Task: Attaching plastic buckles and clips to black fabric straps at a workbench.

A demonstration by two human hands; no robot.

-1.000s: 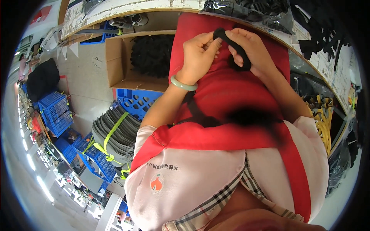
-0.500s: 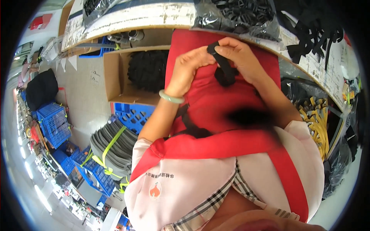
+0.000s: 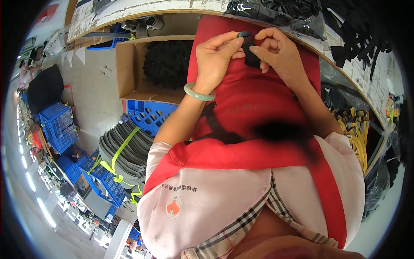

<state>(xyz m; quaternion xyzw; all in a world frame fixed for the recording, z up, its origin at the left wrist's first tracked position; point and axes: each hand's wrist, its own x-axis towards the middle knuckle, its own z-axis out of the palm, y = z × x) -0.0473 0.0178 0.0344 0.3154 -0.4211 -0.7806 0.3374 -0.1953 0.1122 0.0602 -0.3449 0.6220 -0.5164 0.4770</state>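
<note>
A short black strap [image 3: 252, 56] is held above the lap of my red apron [image 3: 254, 99]. My left hand [image 3: 214, 55], with a pale green bangle [image 3: 199, 92] at its wrist, pinches the strap's upper left edge between thumb and fingers. From the other side, my right hand [image 3: 282, 56] grips it with the thumb on top and the fingers curled. The strap looks folded into a flat piece; its underside is hidden.
Left of my lap, an open cardboard box [image 3: 125, 69] holds black straps [image 3: 166, 64]. Blue crate [image 3: 148, 114] and tied grey sheets [image 3: 123, 151] lie nearer. Ahead, a worn white table [image 3: 181, 13] bears bagged black parts [image 3: 280, 17]. Yellow straps [image 3: 357, 140] sit at right.
Both hands sit slightly higher in the picture. The strap's hanging loop has been drawn up into a flatter piece, and my left thumb now presses on it. The view has shifted a little.
</note>
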